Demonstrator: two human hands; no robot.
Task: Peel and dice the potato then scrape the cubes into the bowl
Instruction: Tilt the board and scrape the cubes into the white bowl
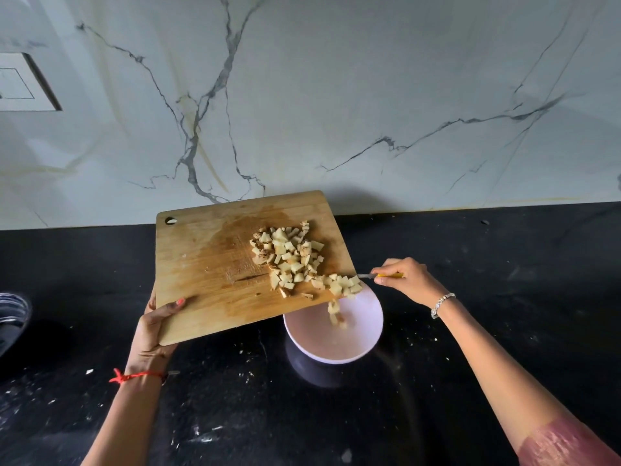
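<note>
Wooden board [208, 264], gripped by the left hand [151, 331], tips down to the pink bowl [356, 334]. Potato cubes [289, 260] sit at its low edge, nearest the right hand [403, 280], which holds a knife [369, 275].

A black stone countertop flecked with white crumbs [504, 331] lies under the left hand [153, 334]. Beyond it rises a white grey-veined marble wall [336, 95]. Far to that hand's left sits a round shiny metal vessel [11, 314], with a white rectangular wall panel [20, 82] high above.

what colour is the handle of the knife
Yellow; the knife handle shows in the head view, in the right hand.
</note>
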